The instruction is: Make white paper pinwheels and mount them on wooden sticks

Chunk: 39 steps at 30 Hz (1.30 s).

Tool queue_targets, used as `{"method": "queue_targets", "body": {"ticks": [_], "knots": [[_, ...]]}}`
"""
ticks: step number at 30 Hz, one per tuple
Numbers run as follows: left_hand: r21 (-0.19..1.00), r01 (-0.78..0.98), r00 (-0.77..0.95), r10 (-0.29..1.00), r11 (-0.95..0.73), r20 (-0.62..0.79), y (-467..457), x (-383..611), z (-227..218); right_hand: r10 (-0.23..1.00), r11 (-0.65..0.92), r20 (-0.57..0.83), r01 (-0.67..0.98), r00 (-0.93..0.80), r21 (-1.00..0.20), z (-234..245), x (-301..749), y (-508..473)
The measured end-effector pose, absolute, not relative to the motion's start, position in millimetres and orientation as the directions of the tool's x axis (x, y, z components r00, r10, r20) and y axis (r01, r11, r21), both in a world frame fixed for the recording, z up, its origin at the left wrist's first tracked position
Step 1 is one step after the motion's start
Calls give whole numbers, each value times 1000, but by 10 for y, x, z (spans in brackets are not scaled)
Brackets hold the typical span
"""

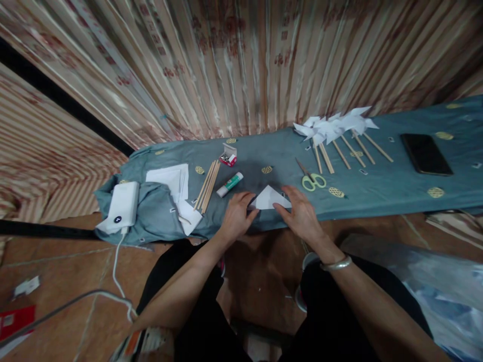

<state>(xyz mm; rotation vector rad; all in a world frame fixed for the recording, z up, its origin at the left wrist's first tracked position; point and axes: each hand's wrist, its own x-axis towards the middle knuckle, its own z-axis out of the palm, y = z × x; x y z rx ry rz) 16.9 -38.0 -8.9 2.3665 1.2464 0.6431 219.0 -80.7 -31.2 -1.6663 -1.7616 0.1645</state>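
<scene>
A white sheet of paper folded into a triangle [268, 198] lies near the front edge of the cloth-covered surface, its point facing away from me. My left hand [237, 215] pinches its left corner between thumb and fingers. At the right corner my right hand [301, 213] grips the paper, thumb on top. A glue stick [230, 184] rests just beyond my left hand. Green-handled scissors [311, 179] lie beyond my right hand, blades pointing away. Farther right, several white paper pinwheels [335, 128] on wooden sticks overlap in a row.
Several loose wooden sticks [207, 186] lie left of the glue stick, near a small open red box [228, 156]. White paper sheets [169, 178] and a white power bank [124, 203] with a cable are at the left. A black phone [426, 154] lies far right. A curtain [241, 65] hangs behind.
</scene>
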Motion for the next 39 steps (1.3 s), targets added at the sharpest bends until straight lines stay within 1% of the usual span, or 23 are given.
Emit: {"method": "queue_targets", "body": {"ticks": [4, 7, 9, 12, 14, 16, 21, 25, 29, 34, 37, 39], "knots": [[550, 676, 484, 858, -490, 171, -347, 261, -110, 928, 151, 364, 816, 78, -559, -339, 2170, -779], [605, 645, 458, 870, -466, 182, -320, 295, -127, 924, 158, 362, 744, 119, -649, -340, 2171, -759], [663, 607, 433, 882, -439, 188, -309, 305, -138, 926, 161, 344, 663, 154, -731, -323, 2180, -748], [773, 523, 380, 910, -359, 166, -298, 309, -139, 947, 152, 271, 500, 173, -853, -284, 2192, -743], [842, 458, 348, 929, -283, 123, -287, 311, -119, 960, 139, 221, 393, 171, -909, -257, 2191, -749], [889, 408, 332, 941, -208, 68, -270, 319, -84, 966, 126, 188, 314, 175, -941, -236, 2183, -758], [931, 352, 354, 935, -95, -38, -236, 363, -3, 974, 45, 92, 220, 207, -974, -203, 2155, -769], [955, 296, 319, 945, -25, -74, -241, 404, 2, 972, 13, 42, 127, 233, -992, -175, 2139, -757], [966, 260, 309, 948, -4, -79, -250, 426, -12, 967, 5, 8, 16, 253, -1000, -152, 2130, -746], [973, 229, 311, 947, 6, -79, -254, 438, -8, 963, -11, -14, -11, 269, -1000, -145, 2140, -744], [976, 213, 312, 943, 49, -115, -262, 456, 22, 963, -4, -9, -19, 270, -1000, -146, 2146, -745], [982, 167, 316, 938, 89, -139, -268, 472, 46, 963, 0, -8, -29, 268, -1000, -148, 2149, -745]]}}
